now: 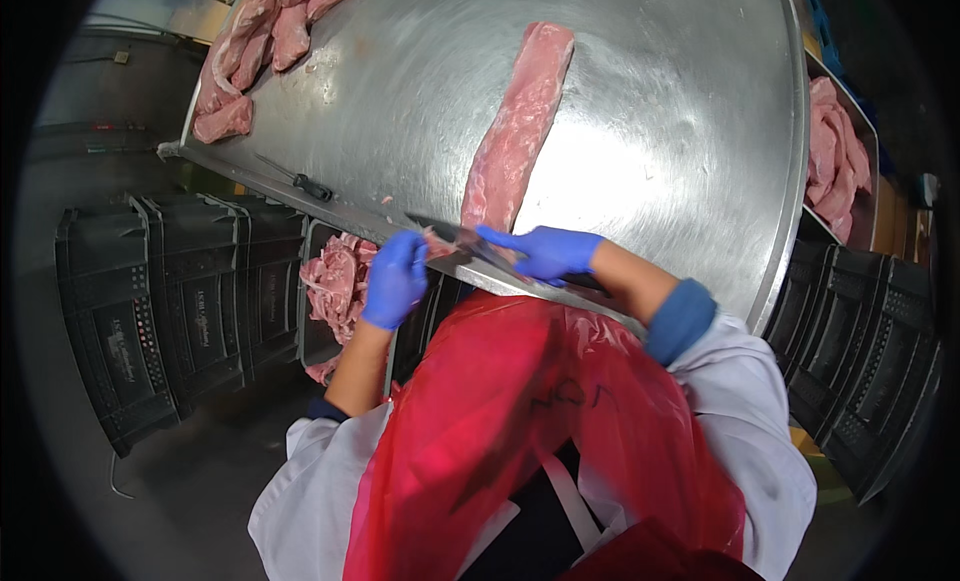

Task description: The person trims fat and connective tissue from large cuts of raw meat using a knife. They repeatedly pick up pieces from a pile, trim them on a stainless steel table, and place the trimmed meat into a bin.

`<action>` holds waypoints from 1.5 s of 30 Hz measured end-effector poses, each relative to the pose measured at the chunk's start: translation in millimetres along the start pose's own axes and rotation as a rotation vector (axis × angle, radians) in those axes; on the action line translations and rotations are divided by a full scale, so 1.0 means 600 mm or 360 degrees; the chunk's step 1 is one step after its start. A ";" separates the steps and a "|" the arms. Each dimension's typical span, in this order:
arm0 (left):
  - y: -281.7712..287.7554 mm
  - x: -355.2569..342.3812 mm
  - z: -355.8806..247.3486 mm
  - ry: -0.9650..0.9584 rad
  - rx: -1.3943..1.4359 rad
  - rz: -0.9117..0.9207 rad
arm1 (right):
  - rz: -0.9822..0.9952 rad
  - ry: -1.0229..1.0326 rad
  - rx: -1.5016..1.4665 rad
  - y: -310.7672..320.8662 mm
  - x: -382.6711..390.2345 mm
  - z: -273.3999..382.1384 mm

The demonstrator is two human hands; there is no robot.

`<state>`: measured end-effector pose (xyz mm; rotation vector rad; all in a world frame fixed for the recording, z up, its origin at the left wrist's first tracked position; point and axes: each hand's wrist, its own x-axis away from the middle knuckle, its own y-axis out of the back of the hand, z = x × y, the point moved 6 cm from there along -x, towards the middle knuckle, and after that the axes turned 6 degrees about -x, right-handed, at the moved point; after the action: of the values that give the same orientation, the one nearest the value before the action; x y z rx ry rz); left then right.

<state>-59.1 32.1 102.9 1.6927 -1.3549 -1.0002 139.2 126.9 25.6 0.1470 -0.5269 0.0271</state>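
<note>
A long strip of pink meat point(520, 131) lies on the steel table, its near end at the front edge. My right hand point(548, 253), in a blue glove, is closed on a knife point(496, 258). The blade points left across the near end of the meat and is partly blurred. My left hand point(396, 281), also gloved in blue, is closed on a small scrap of meat point(437, 245) beside the blade tip. Part of the knife handle is hidden by my right hand.
On the steel table point(690, 101), more meat pieces point(240, 66) lie at the far left, and a dark-handled tool point(312, 188) rests near the left front edge. Below stands a bin of meat scraps point(340, 281). Black crates point(190, 301) flank the table; a tray of meat point(835, 161) is right.
</note>
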 end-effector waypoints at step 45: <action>-0.447 -0.317 -0.181 0.0015 0.0826 0.1098 | -0.2203 -0.0572 -0.0043 0.390 0.217 -0.298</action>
<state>121.8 273.4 -67.7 1.3709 -2.1114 -0.2517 326.0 383.1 -30.8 0.4691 -0.6901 -1.3759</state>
